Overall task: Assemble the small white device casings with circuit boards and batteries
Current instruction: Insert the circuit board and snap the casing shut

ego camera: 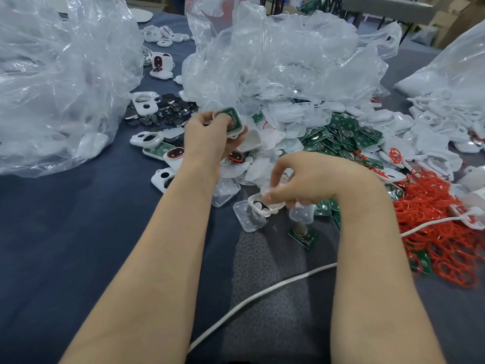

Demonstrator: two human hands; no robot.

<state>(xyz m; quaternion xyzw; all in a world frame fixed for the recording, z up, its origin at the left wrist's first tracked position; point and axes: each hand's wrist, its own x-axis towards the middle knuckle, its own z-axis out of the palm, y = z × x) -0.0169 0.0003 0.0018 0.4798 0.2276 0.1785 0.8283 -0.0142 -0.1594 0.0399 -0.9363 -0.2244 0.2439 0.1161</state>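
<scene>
Counter (pixel 78 232) is cluttered. A board-fitted casing (pixel 228 121) is gripped by the left hand (pixel 210 135), beyond-left of the white casing (pixel 263 204) pinched by the right hand (pixel 304 179).

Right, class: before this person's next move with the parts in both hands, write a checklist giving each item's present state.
1. Left hand grips the casing with green board firmly: ok.
2. Board seated flat in that casing: cannot tell, the fingers cover part of it.
3. Battery fitted on that board: cannot tell.
4. Right hand holds the white casing piece: ok.
5. The two held parts lined up to join: not ok, they are apart.
6. Spare loose board near the right hand: ok.
</scene>
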